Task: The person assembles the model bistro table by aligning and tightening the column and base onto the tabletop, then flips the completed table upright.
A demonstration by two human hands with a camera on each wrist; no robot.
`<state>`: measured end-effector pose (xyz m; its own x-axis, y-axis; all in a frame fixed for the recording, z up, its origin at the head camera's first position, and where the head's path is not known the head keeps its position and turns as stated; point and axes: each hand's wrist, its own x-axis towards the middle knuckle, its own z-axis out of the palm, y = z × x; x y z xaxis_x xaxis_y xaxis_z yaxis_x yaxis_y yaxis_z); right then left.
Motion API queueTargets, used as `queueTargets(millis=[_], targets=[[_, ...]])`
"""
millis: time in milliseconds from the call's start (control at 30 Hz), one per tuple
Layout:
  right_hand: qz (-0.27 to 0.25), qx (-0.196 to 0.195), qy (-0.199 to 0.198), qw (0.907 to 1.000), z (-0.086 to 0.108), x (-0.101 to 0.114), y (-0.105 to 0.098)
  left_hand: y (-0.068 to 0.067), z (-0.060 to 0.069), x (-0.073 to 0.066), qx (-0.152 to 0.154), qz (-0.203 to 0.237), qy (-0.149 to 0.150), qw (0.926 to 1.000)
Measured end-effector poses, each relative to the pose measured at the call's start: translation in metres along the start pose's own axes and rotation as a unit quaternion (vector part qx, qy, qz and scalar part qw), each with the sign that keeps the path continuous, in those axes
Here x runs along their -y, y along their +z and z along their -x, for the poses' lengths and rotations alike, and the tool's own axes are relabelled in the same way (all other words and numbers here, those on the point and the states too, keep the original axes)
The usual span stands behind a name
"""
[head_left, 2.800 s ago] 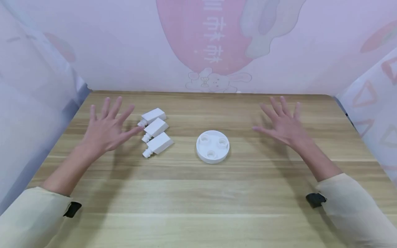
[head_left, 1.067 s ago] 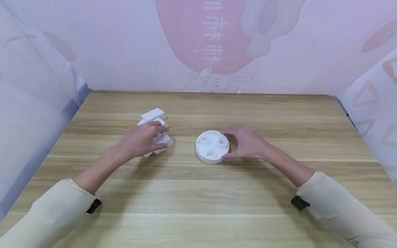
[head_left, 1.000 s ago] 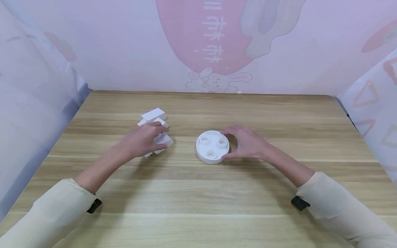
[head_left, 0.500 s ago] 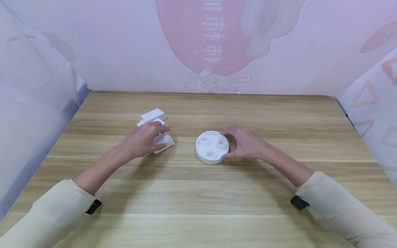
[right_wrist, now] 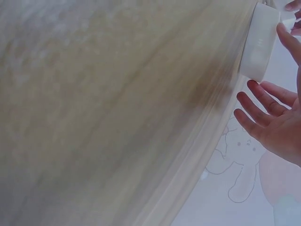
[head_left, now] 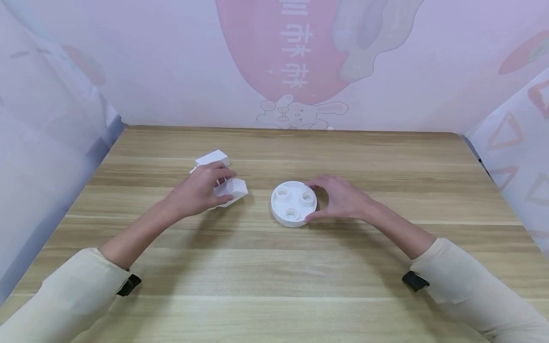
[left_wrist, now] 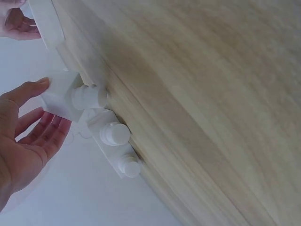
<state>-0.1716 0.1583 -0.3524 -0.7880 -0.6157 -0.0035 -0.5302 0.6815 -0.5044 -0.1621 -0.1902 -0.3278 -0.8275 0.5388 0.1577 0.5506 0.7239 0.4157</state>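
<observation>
My left hand (head_left: 197,191) pinches a white rectangular bottle (head_left: 238,189) between thumb and fingers. In the left wrist view this bottle (left_wrist: 61,94) is raised slightly, its narrow neck pointing towards the camera. Two matching bottles (left_wrist: 113,134) lie side by side just past it; in the head view one bottle (head_left: 213,157) shows behind the hand and the other is mostly covered. A round white base (head_left: 292,200) with three ring-shaped sockets lies flat on the table. My right hand (head_left: 340,196) holds the base's right side, thumb and forefinger against its rim.
Everything rests on a wood-grain table (head_left: 274,286). A printed cloth wall (head_left: 171,62) rises along the far edge, with more cloth at the left and right sides. Black straps show at both sleeve cuffs.
Both hands came in from spread-out positions to the bottles and the base. Over the last half second the left hand has lifted the nearest bottle a little and shifted it right; the right hand stays put.
</observation>
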Motion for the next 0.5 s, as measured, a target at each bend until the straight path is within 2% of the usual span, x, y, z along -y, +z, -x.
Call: queueTargets(millis=[267,500], targets=[[-0.001,-0.001,-0.001,1.0000,-0.001,0.002,0.002,0.001,-0.004,-0.007,-0.013,0.040,0.010,0.9991],[-0.015,-0.006,0.000,0.9999,0.000,0.001,0.003,0.003,-0.006,-0.013,-0.026,0.099,-0.001,0.9947]])
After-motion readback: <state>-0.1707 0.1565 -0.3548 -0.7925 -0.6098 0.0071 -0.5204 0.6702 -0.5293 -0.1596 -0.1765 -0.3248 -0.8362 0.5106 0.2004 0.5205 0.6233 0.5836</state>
